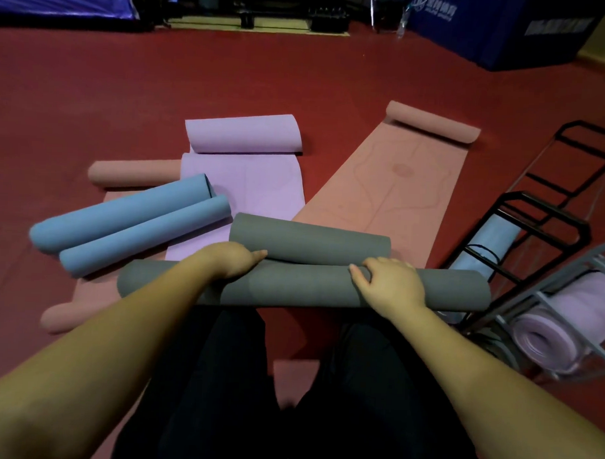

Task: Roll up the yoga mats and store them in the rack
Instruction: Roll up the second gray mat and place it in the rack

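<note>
- Right now, one grey mat [302,287] with two rolled ends lies on the floor before the knees; left hand [236,263] and right hand [388,284] curl their fingers over its near roll.
- One blue mat [130,223], one purple mat [241,179] and two pink mats [388,184] lie beyond.
- Two racks [534,220] stand right, holding two rolled mats.

The grey mat [302,284] lies crosswise in two rolls, blue [130,223], lilac [243,158] and pink [381,184] mats beyond, the black rack [534,217] beside.
</note>
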`<state>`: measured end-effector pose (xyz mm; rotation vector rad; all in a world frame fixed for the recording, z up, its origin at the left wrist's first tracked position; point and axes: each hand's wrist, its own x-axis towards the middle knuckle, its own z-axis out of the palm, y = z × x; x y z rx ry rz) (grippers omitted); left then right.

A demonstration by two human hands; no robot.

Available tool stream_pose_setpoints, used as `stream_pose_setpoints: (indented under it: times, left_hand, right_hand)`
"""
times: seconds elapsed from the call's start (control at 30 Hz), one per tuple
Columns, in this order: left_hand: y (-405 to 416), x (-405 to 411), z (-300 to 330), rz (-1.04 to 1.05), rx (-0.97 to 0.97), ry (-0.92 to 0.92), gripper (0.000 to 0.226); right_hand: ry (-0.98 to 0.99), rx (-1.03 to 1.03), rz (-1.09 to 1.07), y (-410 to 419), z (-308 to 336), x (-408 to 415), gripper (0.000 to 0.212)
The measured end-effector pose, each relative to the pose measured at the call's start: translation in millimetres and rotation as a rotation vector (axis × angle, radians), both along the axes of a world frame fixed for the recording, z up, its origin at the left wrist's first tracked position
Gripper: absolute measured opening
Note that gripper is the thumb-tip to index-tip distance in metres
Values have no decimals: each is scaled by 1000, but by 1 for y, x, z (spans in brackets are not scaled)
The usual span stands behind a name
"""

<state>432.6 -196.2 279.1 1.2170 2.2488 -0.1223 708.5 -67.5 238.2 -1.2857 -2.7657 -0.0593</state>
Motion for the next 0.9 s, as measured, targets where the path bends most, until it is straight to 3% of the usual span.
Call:
stream_pose_setpoints:
  times: [0.17, 0.33, 0.47, 0.67, 0.9]
  left_hand:
    - [-24, 9, -13, -19, 393, 382, 57]
    - [-50, 25, -38, -146, 430, 477, 67]
    - [-40, 24, -23, -127, 387, 466, 74]
    - [-38, 19, -2, -144, 382, 457, 61]
    - [-41, 20, 16, -109, 144, 249, 78]
  right_hand:
    - [-60, 6, 8, 6, 2, -7, 67]
    - [-85, -135, -41, 16, 10, -13, 59]
    - [-143, -236, -51, 19, 24, -21, 65]
    - [-228, -378, -70, 25, 51, -22, 74]
    - [-364, -643, -44, 25, 72, -25, 67]
